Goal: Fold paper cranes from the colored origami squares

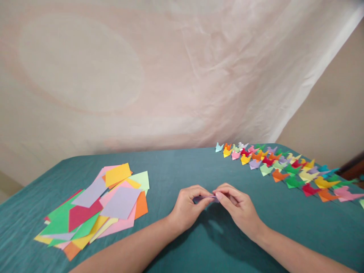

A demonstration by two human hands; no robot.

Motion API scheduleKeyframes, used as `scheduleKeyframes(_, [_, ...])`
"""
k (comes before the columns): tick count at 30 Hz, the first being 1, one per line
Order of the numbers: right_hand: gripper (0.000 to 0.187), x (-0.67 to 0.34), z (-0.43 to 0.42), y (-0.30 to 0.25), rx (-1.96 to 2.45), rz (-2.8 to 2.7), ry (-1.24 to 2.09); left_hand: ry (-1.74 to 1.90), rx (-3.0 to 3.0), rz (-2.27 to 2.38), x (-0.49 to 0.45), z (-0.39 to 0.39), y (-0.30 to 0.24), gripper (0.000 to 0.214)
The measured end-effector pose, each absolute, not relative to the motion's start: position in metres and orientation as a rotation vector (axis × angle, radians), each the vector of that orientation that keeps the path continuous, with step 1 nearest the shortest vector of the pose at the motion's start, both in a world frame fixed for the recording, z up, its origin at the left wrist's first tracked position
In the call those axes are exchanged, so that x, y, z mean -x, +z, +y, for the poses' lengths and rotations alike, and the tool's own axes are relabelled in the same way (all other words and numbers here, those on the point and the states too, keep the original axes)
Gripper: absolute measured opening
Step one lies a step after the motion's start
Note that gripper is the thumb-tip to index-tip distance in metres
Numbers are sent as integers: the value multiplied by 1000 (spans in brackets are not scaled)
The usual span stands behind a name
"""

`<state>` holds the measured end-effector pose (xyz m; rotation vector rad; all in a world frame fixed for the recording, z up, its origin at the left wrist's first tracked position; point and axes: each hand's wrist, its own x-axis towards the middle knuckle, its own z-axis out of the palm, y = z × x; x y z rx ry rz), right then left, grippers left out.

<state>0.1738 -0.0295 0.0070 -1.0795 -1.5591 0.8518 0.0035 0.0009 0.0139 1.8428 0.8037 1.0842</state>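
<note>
Between my two hands, above the middle of the table, is a small folded piece of lilac paper [212,196]. My left hand [191,207] pinches its left end between thumb and fingers. From the other side my right hand [236,206] grips it with the thumb and fingertips pressed together. The fingertips of both hands almost meet. Most of the paper is hidden by the fingers, so its folded shape cannot be made out.
A loose pile of coloured paper sheets [119,203] lies on the left. Rows of folded paper birds [280,176] stand at the right. The table has a dark green cloth [170,167]. Behind it hangs a pale sheet [176,76].
</note>
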Motion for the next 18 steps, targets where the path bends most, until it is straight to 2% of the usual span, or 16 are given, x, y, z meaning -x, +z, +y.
scheduleKeyframes(18, [18,-174,-28,9,1122,-1540,959,1020,-1772,890,-4,-1,17,12])
